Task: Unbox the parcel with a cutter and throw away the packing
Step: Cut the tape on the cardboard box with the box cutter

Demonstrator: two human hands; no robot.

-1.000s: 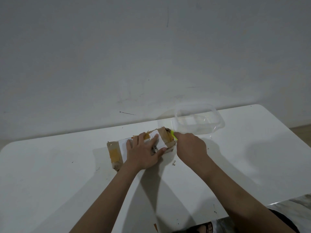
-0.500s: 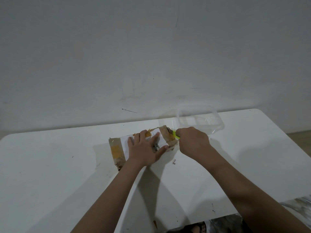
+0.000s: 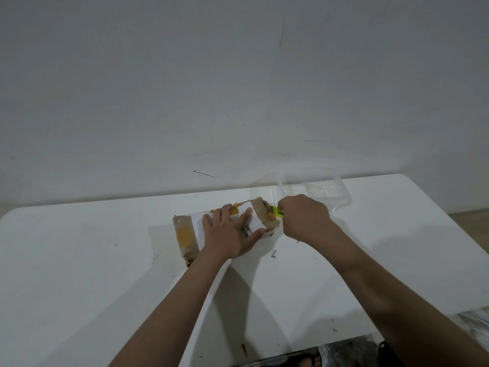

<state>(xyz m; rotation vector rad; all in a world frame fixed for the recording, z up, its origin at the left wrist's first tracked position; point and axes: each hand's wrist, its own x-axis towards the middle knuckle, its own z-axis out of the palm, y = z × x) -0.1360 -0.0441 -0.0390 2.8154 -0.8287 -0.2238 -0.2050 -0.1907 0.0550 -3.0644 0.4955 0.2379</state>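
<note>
Head camera looks forward and down at a white, round-cornered bench (image 3: 79,274) set against a plain grey wall (image 3: 238,88). The flat brown cardboard parcel (image 3: 186,238), wrapped in yellowish tape and bearing a white paper label with a small barcode, lies on the bench near its far edge. All places below are told from this parcel.

The left hand (image 3: 229,234) rests on top of the parcel's middle, fingers straight and spread, palm pressing it down; its grip is wide and holds nothing. The hand and wrist cover much of the label, so only the parcel's left end and its torn right end show.

The right hand (image 3: 304,219) is just beside the parcel's right end, its grip closed round a bright yellow-green cutter (image 3: 278,212). Only the short front part of the cutter sticks out of the fist, and it touches the crumpled tape at the parcel's right end. The blade itself is too small to make out.

Just behind and to the right of the parcel stands a clear, rounded rectangular plastic container (image 3: 336,192), partly hidden by the right hand. In front of the parcel's right end a small scrap (image 3: 274,253) lies on the bench. Well nearer the person, at the bench's front edge, there is a small brown mark (image 3: 244,349). A short dark scratch (image 3: 205,174) marks the wall behind the parcel.
</note>
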